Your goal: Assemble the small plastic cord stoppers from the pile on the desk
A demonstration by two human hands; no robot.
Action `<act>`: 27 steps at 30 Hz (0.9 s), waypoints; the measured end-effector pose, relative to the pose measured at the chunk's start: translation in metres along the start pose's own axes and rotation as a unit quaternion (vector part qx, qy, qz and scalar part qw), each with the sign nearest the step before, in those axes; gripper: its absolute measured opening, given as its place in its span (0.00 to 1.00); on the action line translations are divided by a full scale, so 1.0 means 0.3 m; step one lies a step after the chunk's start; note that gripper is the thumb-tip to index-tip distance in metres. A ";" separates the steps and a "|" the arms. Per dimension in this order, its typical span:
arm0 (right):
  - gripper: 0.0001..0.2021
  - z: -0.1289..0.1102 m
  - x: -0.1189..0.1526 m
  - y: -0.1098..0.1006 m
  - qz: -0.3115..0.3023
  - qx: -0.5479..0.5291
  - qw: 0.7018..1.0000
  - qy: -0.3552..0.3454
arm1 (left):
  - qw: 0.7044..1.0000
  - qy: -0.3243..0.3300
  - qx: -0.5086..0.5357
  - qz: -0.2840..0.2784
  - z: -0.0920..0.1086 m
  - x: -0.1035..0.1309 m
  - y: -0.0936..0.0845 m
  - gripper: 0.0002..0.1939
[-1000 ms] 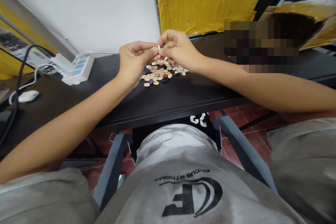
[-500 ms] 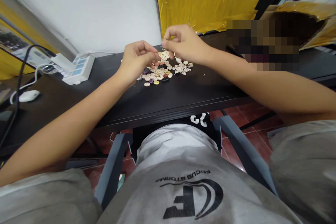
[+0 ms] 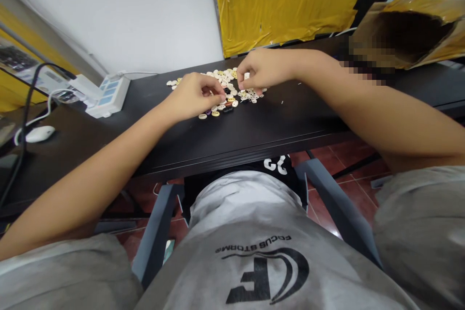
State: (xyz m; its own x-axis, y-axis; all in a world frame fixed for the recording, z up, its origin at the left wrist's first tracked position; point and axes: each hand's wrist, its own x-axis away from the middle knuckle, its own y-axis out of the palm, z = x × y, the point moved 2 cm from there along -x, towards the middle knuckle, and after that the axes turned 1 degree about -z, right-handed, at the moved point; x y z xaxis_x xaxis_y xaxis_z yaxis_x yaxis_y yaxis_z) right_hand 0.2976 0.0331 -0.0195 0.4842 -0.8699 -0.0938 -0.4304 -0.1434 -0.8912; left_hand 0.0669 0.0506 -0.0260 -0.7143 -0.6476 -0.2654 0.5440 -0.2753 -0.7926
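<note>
A loose pile of small oval pieces that look like buttons point(image 3: 225, 76) lies on the dark table, mostly cream, with some yellow, purple, orange and black ones. Over the front left of the pile, my left hand point(image 3: 196, 93) is closed, its thumb and forefinger pinched together; what sits between the tips is too small to make out. My right hand point(image 3: 264, 69) reaches in from the right with curled fingers, thumb and forefinger close together low over the pile. Below its fingertips lies a cluster of smaller whitish pieces point(image 3: 250, 95). Both hands cover part of the pile.
A white power strip point(image 3: 113, 94) with a plugged-in adapter stands on the left of the table point(image 3: 232, 131), near a white mouse point(image 3: 40, 133) and cables. At the back right lies an open cardboard box point(image 3: 410, 38) with yellow tape. A white wall and yellow sheeting rise behind.
Both hands have come down from above the pile toward it. My left hand has moved slightly right and nearer; my right hand is lower, its fingertips nearer the small pieces.
</note>
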 end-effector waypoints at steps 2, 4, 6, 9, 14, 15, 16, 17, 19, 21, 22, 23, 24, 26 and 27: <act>0.06 0.005 0.000 0.001 -0.007 0.002 1.000 -0.001 | 1.000 0.001 0.007 0.023 -0.004 -0.003 -0.010 0.02; 0.05 0.002 0.003 -0.002 -0.010 0.004 1.000 -0.002 | 0.998 0.007 0.001 0.058 -0.017 -0.008 -0.026 0.05; 0.05 -0.005 0.007 -0.006 -0.003 0.010 1.000 0.002 | 0.996 0.004 -0.012 0.086 -0.043 -0.014 -0.046 0.10; 0.04 -0.017 0.010 -0.011 0.027 0.014 0.999 0.010 | 0.996 -0.023 -0.010 0.088 -0.102 -0.025 -0.065 0.15; 0.05 -0.037 0.008 0.003 0.066 -0.002 0.998 0.005 | 0.996 -0.012 -0.044 0.075 -0.164 -0.039 -0.059 0.09; 0.05 -0.041 0.008 0.008 0.066 -0.002 0.998 0.005 | 0.995 -0.008 -0.070 0.071 -0.164 -0.040 -0.056 0.08; 0.05 -0.045 0.007 0.013 0.065 -0.001 0.998 0.004 | 0.993 -0.003 -0.098 0.065 -0.160 -0.039 -0.053 0.06; 0.05 -0.049 0.007 0.016 0.066 0.000 0.998 0.003 | 0.991 0.003 -0.124 0.059 -0.154 -0.038 -0.051 0.06; 0.05 -0.055 0.008 0.019 0.067 0.004 0.998 0.002 | 0.987 0.015 -0.153 0.051 -0.137 -0.034 -0.050 0.08; 0.04 -0.060 0.011 0.018 0.065 0.012 0.998 0.006 | 0.986 0.027 -0.158 0.047 -0.120 -0.030 -0.050 0.09; 0.03 -0.063 0.012 0.017 0.062 0.018 0.998 0.009 | 0.986 0.029 -0.160 0.042 -0.113 -0.028 -0.051 0.09; 0.03 -0.066 0.014 0.015 0.057 0.024 0.998 0.012 | 0.985 0.029 -0.164 0.033 -0.107 -0.027 -0.050 0.10; 0.03 -0.070 0.016 0.014 0.051 0.030 0.998 0.014 | 0.985 0.026 -0.171 0.021 -0.101 -0.026 -0.050 0.11; 0.03 -0.078 0.020 0.012 0.040 0.042 0.998 0.015 | 0.982 0.014 -0.187 -0.001 -0.092 -0.025 -0.050 0.13; 0.04 -0.081 0.021 0.012 0.037 0.047 0.998 0.015 | 0.981 0.008 -0.193 -0.008 -0.087 -0.024 -0.051 0.13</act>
State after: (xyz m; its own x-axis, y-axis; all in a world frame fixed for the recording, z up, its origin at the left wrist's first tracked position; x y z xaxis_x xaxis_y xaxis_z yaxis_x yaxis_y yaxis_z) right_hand 0.2806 0.0156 -0.0125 0.4301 -0.8906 -0.1481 -0.3895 -0.0351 -0.9203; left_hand 0.0522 0.0780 -0.0261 -0.7298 -0.6332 -0.2578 0.3274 0.0073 -0.9449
